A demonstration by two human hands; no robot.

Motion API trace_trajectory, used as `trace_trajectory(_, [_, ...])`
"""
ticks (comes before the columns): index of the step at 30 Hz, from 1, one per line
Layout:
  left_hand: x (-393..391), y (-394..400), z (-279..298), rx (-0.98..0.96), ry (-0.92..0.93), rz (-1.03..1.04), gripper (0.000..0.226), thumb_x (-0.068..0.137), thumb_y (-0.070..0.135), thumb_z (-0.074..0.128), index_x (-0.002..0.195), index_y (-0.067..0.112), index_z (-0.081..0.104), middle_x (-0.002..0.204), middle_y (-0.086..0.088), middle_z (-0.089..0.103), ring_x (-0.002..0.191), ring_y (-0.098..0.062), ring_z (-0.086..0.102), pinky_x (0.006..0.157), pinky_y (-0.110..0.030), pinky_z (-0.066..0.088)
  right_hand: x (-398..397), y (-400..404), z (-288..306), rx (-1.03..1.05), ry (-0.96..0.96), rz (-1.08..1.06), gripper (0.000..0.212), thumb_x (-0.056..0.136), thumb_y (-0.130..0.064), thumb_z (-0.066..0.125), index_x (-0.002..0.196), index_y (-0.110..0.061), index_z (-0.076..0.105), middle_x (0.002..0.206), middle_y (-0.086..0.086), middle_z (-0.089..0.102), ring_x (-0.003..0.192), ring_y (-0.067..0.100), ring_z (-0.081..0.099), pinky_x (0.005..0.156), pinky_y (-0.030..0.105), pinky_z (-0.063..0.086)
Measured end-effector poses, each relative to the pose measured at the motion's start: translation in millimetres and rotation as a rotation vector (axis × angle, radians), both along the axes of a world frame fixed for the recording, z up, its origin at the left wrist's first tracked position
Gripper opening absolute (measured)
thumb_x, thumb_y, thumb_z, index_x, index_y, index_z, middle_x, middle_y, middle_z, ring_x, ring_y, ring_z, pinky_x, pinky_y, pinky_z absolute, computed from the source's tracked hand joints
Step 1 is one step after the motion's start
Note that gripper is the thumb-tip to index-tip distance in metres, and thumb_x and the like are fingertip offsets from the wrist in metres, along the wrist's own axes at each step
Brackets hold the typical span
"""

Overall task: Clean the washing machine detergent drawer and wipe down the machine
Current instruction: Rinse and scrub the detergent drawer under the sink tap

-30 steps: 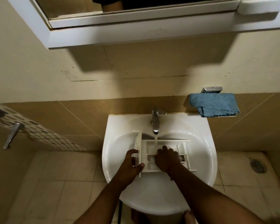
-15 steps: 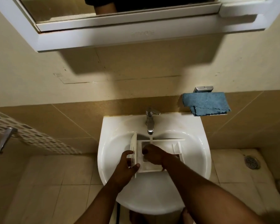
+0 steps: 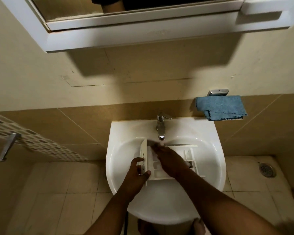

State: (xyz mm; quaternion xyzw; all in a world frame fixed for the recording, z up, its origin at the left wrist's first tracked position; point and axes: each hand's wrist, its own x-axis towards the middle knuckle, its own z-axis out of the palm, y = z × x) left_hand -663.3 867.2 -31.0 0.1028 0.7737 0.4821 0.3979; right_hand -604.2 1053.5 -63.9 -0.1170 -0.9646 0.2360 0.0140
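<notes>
White moulded-plastic detergent drawer (image 3: pixel 170 164) lies inside the white glazed ceramic basin (image 3: pixel 210 160), directly under the chrome single-lever tap (image 3: pixel 161 126), water running onto its far end.

Left hand (image 3: pixel 137 173): fingers on the outer face of the drawer's flat front panel, thumb hooked round its near edge, a pinch grip holding the part steady.

Right hand (image 3: pixel 168 158): laid palm-down across the compartments, fingers extended toward the stream. Fingertips are motion-blurred; whether they hold anything cannot be told.

Handling, judged:
- Light, rigid, hollow shell; 1 hand supports it easily.
- Wet smooth plastic, likely with detergent film, so slippery. The front panel is the best hold: broad, flat, thumb can wrap the edge.
- Thin internal dividers and the small insert at the right end look like the weakest parts; press gently there.
- A drop onto the hard glazed basin could chip a corner.

Materials and shapes:
- Drawer: rectangular tray, several ribbed compartments, printed lettering on the panel, unreadable.
- Basin: rounded, glossy.
- Blue microfibre cloth (image 3: pixel 221 107) with scalloped edge, folded, soft, draped on a chrome wall holder (image 3: pixel 218 92) to the right, well apart from the hands.
- Wall: matte beige above, tan tile below.
</notes>
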Motion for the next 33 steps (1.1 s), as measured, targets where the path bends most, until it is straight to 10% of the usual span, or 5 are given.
trace_trajectory(6, [-2, -1, 3, -0.003, -0.012, -0.016, 0.053, 0.090, 0.021, 0.069, 0.131, 0.036, 0.038, 0.121, -0.003, 0.056, 0.109, -0.016, 0.057, 0.068, -0.017, 0.051, 58, 44, -23, -0.016, -0.027, -0.560, 0.054, 0.098, -0.024, 0.047, 0.148, -0.006, 0.037, 0.151, 0.017, 0.039, 0.141, 0.037, 0.034, 0.115, 0.048, 0.031])
trace_trajectory(12, [-3, -1, 5, -0.015, -0.005, -0.034, 0.052, 0.091, 0.021, 0.068, 0.130, 0.036, 0.037, 0.119, -0.003, 0.057, 0.108, -0.015, 0.058, 0.069, -0.018, 0.052, 18, -5, -2, -0.022, -0.042, -0.207, 0.063, 0.100, -0.022, 0.045, 0.154, -0.016, 0.014, 0.159, 0.009, 0.007, 0.148, 0.032, 0.010, 0.120, 0.042, 0.017])
trace_trajectory(19, [-4, -2, 4, -0.024, 0.005, -0.046, 0.052, 0.091, 0.021, 0.068, 0.130, 0.036, 0.037, 0.119, -0.003, 0.057, 0.106, -0.014, 0.058, 0.065, -0.015, 0.052, 40, 45, 0, -0.117, -0.160, -0.563, 0.054, 0.080, -0.010, 0.072, 0.132, -0.008, 0.057, 0.141, 0.012, 0.053, 0.133, 0.029, 0.046, 0.116, 0.037, 0.028])
trace_trajectory(25, [-3, -2, 5, -0.007, 0.006, -0.042, 0.051, 0.091, 0.022, 0.068, 0.129, 0.037, 0.038, 0.120, -0.005, 0.057, 0.108, -0.017, 0.059, 0.079, -0.024, 0.055, -36, 4, 37, -1.218, 0.134, -0.834, 0.032, 0.097, -0.001, 0.049, 0.127, 0.000, 0.055, 0.106, 0.011, 0.063, 0.111, 0.026, 0.062, 0.100, 0.033, 0.050])
trace_trajectory(33, [-1, -1, 2, 0.013, 0.036, -0.015, 0.050, 0.090, 0.023, 0.069, 0.129, 0.037, 0.040, 0.124, -0.007, 0.058, 0.115, -0.021, 0.057, 0.092, -0.036, 0.055, 23, -70, 10, -0.431, 0.084, -0.041, 0.063, 0.098, -0.009, 0.046, 0.154, -0.025, 0.022, 0.159, -0.003, 0.027, 0.145, 0.012, 0.026, 0.120, 0.032, 0.022])
